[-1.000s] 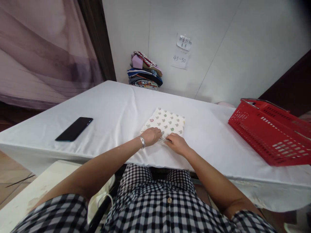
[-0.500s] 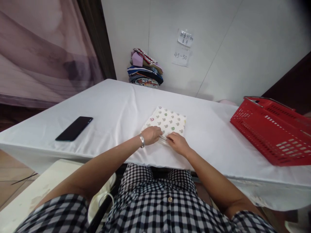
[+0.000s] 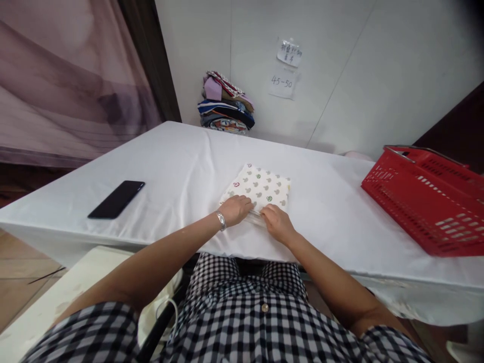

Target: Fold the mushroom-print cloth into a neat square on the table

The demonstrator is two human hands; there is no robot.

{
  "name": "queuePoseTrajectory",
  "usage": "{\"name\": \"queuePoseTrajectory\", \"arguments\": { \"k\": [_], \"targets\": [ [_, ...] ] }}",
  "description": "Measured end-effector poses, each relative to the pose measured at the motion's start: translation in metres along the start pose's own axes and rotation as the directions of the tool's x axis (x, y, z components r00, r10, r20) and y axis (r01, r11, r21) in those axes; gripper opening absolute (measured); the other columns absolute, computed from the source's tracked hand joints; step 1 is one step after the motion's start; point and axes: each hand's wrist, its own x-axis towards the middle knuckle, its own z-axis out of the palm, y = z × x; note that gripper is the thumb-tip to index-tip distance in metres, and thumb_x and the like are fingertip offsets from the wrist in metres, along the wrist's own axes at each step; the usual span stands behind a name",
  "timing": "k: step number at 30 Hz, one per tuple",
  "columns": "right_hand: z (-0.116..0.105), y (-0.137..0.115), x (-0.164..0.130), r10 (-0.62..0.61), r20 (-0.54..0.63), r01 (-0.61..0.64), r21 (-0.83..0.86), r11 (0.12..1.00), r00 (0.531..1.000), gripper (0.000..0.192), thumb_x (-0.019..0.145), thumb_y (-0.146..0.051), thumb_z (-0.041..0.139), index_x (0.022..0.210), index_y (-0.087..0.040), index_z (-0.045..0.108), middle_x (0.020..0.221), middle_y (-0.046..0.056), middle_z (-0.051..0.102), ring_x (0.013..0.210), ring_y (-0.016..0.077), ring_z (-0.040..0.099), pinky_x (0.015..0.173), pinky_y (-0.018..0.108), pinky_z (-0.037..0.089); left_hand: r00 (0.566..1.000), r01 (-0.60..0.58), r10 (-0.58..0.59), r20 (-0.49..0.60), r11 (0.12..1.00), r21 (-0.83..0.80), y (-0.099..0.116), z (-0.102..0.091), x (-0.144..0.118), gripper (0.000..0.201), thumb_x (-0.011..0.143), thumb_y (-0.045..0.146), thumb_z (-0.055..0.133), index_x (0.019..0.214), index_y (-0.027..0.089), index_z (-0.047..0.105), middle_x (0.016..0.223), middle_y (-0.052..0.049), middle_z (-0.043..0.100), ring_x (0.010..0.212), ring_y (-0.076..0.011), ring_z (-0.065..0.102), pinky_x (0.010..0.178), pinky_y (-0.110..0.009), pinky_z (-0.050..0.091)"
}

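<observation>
At a white-draped table (image 3: 328, 206), your right hand (image 3: 279, 223) pinches a patterned cloth (image 3: 263, 187); your left hand (image 3: 235, 209) touches it, grip unclear.

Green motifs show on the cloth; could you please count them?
2: one motif toward the far edge of the cloth, another motif near the right hand; more may be hidden.

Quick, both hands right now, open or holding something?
Left hand: on the folded cloth; grip unclear.
Right hand: closed, pinching the folded cloth's near edge.

head view | worn at head height | facing forward and down | table (image 3: 159, 156) near, wall (image 3: 340, 65) beyond
</observation>
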Motion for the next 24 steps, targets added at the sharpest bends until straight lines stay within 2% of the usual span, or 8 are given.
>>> {"name": "queuePoseTrajectory", "arguments": {
  "k": [6, 13, 24],
  "targets": [
    [0.001, -0.004, -0.001, -0.007, 0.071, 0.015, -0.102, 0.995, 0.997, 0.020, 0.091, -0.019, 0.040, 0.090, -0.017, 0.059, 0.088, 0.007, 0.056, 0.083, 0.0179, 0.048, 0.073, 0.029, 0.038, 0.999, 0.023, -0.024, -0.026, 0.998, -0.057, 0.001, 0.001, -0.002, 0.017, 0.082, 0.014, 0.046, 0.093, 0.018, 0.059, 0.091, -0.004, 0.060, 0.085, -0.0165, 0.053, 0.075, -0.030, 0.040],
    [-0.002, 0.000, 0.000, -0.005, 0.036, 0.004, 0.028, 1.000, 0.999, 0.022, 0.092, -0.017, 0.036, 0.095, -0.017, 0.058, 0.092, 0.006, 0.057, 0.087, 0.0163, 0.049, 0.075, 0.027, 0.039, 0.998, -0.018, 0.002, -0.065, 0.969, -0.247, -0.005, -0.001, -0.011, 0.023, 0.082, 0.026, 0.055, 0.103, 0.018, 0.058, 0.099, -0.005, 0.060, 0.091, -0.0173, 0.053, 0.080, -0.032, 0.042],
    [-0.007, -0.007, 0.001, -0.002, 0.165, 0.013, -0.068, 0.998, 0.986, 0.017, 0.091, -0.024, 0.043, 0.093, -0.017, 0.059, 0.091, 0.006, 0.056, 0.085, 0.0168, 0.048, 0.074, 0.027, 0.037, 0.998, -0.020, 0.007, -0.057, 0.973, -0.229, -0.006, 0.006, -0.012, 0.022, 0.083, 0.027, 0.055, 0.103, 0.019, 0.060, 0.101, -0.005, 0.060, 0.092, -0.0182, 0.053, 0.081, -0.033, 0.041]
  ]
}}
